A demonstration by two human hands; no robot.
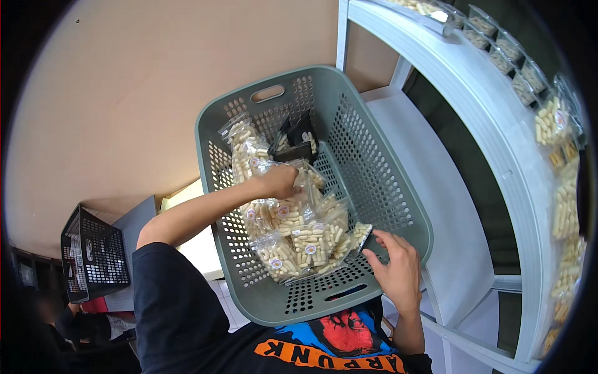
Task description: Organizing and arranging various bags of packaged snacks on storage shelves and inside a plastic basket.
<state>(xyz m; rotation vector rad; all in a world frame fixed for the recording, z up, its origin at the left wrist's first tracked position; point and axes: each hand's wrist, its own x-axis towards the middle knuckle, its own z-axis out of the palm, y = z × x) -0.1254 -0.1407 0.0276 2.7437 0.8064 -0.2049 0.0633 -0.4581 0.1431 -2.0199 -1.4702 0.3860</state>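
A grey-green plastic laundry basket (pixel 373 187) with perforated walls stands before me. Clear bags of pale, finger-shaped pieces (pixel 310 243) are heaped in it, several bearing round stickers. My left hand (pixel 279 181) reaches over the left rim, curled down among these bags. Its fingertips are blurred and partly hidden, so a grip on a bag is not certain. At the basket's near right corner, my right hand (pixel 395 266) has thumb and fingers apart, close beside a tilted bag (pixel 359 236). Black-backed bags (pixel 299 135) lie toward the far end.
White metal shelving (pixel 448 187) curves along the right, with clear tubs (pixel 509 49) and more filled bags (pixel 565 210) on top. A beige wall (pixel 140 93) rises beyond the basket. At left are a black perforated basket (pixel 93 255) and, lower down, another person (pixel 84 325).
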